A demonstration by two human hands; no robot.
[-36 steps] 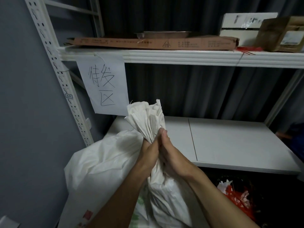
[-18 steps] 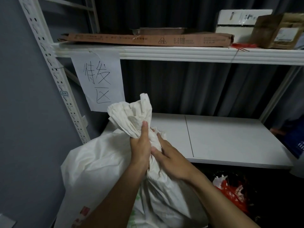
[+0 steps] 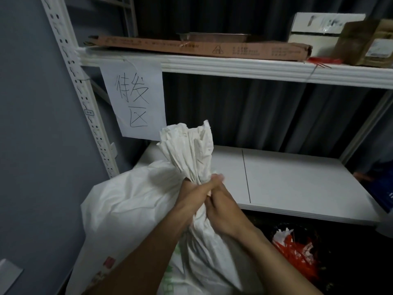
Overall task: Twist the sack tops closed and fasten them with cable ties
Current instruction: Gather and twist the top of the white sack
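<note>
Head view: in the last half second our left hand (image 3: 191,201) and right hand (image 3: 223,212) closed up, both now wrapped tight round the twisted neck of the sack (image 3: 127,209), before the left end of the shelf (image 3: 297,184); we judge the twist set, no cable tie seen in hand.

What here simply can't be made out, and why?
Head view only.
Neck of the sack: covered by the left hand and right hand, so whether it is fastened cannot be told.
Sack's bottom: cut off by the lower edge.
Print on the flat cardboard box: too small.
Orange scraps below: too dark.
</note>
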